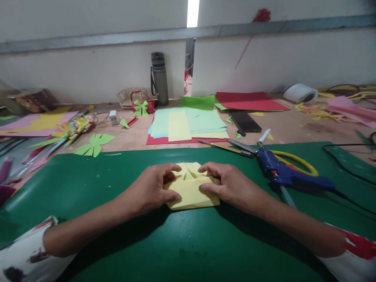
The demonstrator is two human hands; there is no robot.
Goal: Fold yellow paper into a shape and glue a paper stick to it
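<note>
A folded yellow paper is held between my two hands just above the green mat. Its upper part shows slanted folds that meet near the middle, above a flat lower band. My left hand grips the left side, thumb on the front and fingers curled at the upper left. On the opposite side, my right hand pinches the paper the same way, its thumb on the band and index finger at the top fold. The fingers behind the paper are partly hidden.
Scissors and a blue glue gun with its cord lie to the right. Behind the mat are stacked paper sheets, a phone and a grey bottle. Green paper cutouts lie at the left.
</note>
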